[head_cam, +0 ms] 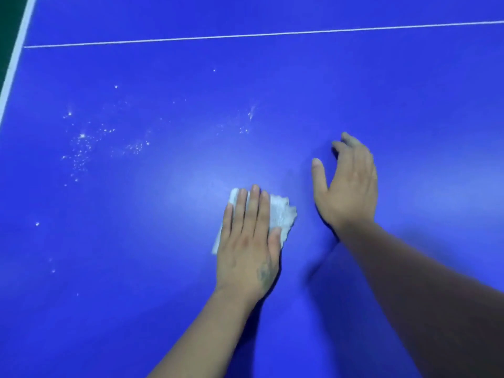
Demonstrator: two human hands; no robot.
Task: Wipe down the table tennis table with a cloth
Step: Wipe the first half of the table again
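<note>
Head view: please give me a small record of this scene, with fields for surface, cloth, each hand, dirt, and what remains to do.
surface: blue table tennis table with a thin white line and a white edge stripe
cloth: white cloth, crumpled, lying flat on the table
left hand: left hand presses on the cloth with straight fingers
right hand: right hand open, holds nothing, beside the cloth
dirt: white specks scattered to the left of the cloth
remaining: specks not yet wiped
</note>
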